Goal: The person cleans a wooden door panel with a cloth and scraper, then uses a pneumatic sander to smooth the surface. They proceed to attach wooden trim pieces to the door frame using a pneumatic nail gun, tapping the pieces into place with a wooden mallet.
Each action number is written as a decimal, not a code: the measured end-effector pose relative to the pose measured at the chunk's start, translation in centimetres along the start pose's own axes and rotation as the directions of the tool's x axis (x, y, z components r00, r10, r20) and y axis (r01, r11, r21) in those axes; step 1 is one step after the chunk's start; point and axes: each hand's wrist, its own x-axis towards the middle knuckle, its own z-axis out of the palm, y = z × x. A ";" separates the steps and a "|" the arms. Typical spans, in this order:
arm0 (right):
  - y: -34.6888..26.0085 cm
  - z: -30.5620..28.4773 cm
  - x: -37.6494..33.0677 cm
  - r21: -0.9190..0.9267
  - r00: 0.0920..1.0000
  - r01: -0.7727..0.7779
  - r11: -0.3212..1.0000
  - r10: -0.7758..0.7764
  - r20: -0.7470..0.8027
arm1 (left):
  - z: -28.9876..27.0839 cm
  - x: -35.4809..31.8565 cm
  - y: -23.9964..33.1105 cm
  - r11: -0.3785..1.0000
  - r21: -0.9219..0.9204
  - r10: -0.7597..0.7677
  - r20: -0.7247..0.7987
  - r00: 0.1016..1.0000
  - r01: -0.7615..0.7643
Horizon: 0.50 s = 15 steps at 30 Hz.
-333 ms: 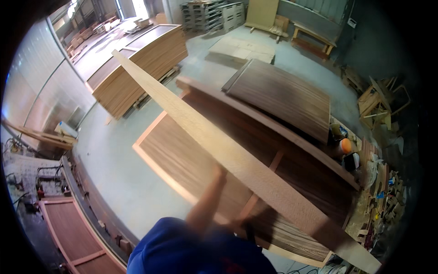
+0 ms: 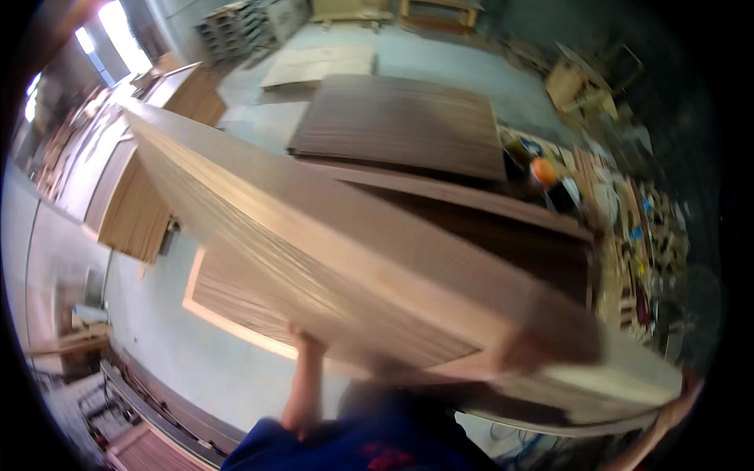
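Note:
A long wooden panel [image 2: 361,212] with a pale edge strip stretches from the far left to the near right, tilted, its grained face partly smeared by motion. My left hand [image 2: 308,339] holds its lower side, fingers bent up against the wood. At the panel's right end my right hand [image 2: 685,396] is wrapped round the corner. Beneath it, a framed wood-grain panel [image 2: 236,286] with a light border shows at the left. Behind runs a brown wooden rail [image 2: 471,198], with a dark recess on its near side.
A dark brown board stack [image 2: 400,118] lies behind the rail. Another panel stack [image 2: 137,208] stands at the left. To the right are an orange-topped container [image 2: 542,171] and scattered wood offcuts [image 2: 640,235]. A pale flat sheet [image 2: 322,64] lies farther back on the floor.
The long panel has tilted, so more of its broad face shows. My right hand has come into view at its right end. The whole view has swung round.

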 end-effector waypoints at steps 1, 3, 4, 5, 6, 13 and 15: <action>1.9 4.1 1.2 -0.003 0.995 -0.081 0.997 0.081 0.061 | -0.1 -3.8 0.5 1.000 -0.025 0.010 0.001 1.000 -0.010; 4.0 13.5 1.9 0.009 0.966 -0.170 0.985 0.164 0.200 | -3.8 -7.6 2.4 0.999 -0.034 0.013 0.027 1.000 -0.012; 4.0 18.5 1.6 0.020 0.945 -0.193 0.981 0.180 0.272 | -6.6 -8.4 2.9 1.000 -0.028 -0.004 0.044 0.999 0.005; 3.8 22.8 1.1 0.016 0.922 -0.202 0.979 0.184 0.341 | -5.5 -10.9 2.5 0.995 -0.089 -0.038 -0.070 0.997 0.032; 3.1 27.1 0.1 0.013 0.893 -0.204 0.979 0.180 0.413 | -4.6 -13.4 2.2 0.987 -0.155 -0.062 -0.189 0.980 0.033; -3.0 48.8 -8.6 0.065 0.696 -0.023 0.998 -0.031 0.718 | -20.5 -14.8 3.6 0.996 0.033 0.089 -0.405 0.910 -0.083; -2.2 53.3 -10.7 0.053 0.661 0.012 0.999 -0.048 0.749 | -19.8 -15.6 2.2 0.991 0.064 0.137 -0.476 0.869 -0.121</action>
